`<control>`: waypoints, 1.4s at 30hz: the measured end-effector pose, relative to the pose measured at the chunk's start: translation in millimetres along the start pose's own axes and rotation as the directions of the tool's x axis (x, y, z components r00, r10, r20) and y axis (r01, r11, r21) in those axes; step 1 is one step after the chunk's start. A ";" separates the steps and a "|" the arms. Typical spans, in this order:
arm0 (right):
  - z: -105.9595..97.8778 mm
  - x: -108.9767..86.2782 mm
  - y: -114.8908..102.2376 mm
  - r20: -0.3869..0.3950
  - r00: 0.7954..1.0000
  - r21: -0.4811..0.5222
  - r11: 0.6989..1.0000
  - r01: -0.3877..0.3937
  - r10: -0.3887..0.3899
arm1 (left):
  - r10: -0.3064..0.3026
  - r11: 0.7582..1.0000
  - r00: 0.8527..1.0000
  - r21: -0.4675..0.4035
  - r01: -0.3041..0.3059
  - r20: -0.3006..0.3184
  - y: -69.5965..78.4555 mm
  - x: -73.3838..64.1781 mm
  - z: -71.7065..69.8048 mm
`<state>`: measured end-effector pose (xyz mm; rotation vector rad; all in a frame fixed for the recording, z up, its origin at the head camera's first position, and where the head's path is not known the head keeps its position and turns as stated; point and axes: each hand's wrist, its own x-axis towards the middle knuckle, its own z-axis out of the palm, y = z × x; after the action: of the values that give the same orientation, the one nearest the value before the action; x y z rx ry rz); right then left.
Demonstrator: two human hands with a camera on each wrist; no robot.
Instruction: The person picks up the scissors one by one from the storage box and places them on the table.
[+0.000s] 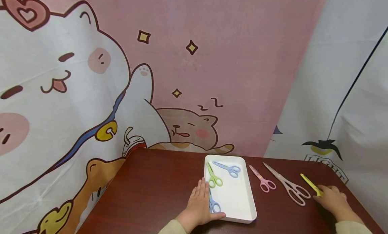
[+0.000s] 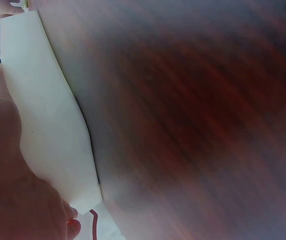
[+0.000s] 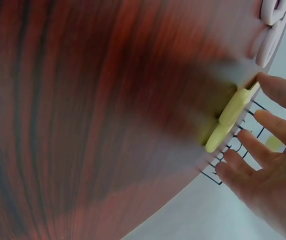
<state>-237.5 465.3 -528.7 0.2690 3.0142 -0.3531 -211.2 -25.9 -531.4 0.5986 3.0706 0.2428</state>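
A white rectangular tray [image 1: 234, 200] holds small green scissors [image 1: 214, 176], blue scissors [image 1: 228, 168] and another pair of blue scissors [image 1: 214, 205]. My left hand [image 1: 198, 205] rests along its left side, fingers straight and thumb at the near rim, partly covering the nearer blue pair. In the left wrist view the tray's outer wall [image 2: 53, 110] shows beside that hand [image 2: 18, 170]. On the right, my right hand [image 1: 331, 200] reaches over the handles of yellow scissors [image 1: 311, 184]. The right wrist view shows its fingers spread and loosely bent beside the yellow handles [image 3: 227, 120].
Pink scissors [image 1: 262, 179] and large pale pink scissors [image 1: 286, 182] lie between the tray and the yellow pair. All are on a dark red-brown wooden table [image 1: 151, 187]. A cartoon-printed cloth [image 1: 242, 59] hangs behind it.
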 end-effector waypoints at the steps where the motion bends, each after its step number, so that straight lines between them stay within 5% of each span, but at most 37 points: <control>1: -0.6 -0.3 -1.1 -0.010 1.000 -0.001 1.000 0.007 -0.007 | 0.000 1.000 1.000 0.001 0.000 -0.004 0.0 0.2 0.5; 9: -5.6 -4.1 -21.3 -0.039 0.998 0.073 0.997 -0.037 0.040 | -0.002 0.999 1.000 0.034 0.003 -0.025 -1.4 3.3 7.4; 31: -2.8 -10.1 -102.5 -0.185 0.965 0.070 0.978 0.199 -0.183 | -0.007 1.000 1.000 0.010 0.007 -0.004 -1.7 4.2 7.5; 42: 4.3 -13.3 -136.5 -0.221 0.948 0.063 0.967 0.248 -0.229 | -0.007 1.000 1.000 0.007 0.007 -0.018 -1.8 3.6 8.7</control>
<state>-249.5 331.4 -501.3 -0.0593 3.2536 -0.5125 -214.9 -24.9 -540.3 0.5889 3.0917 0.2387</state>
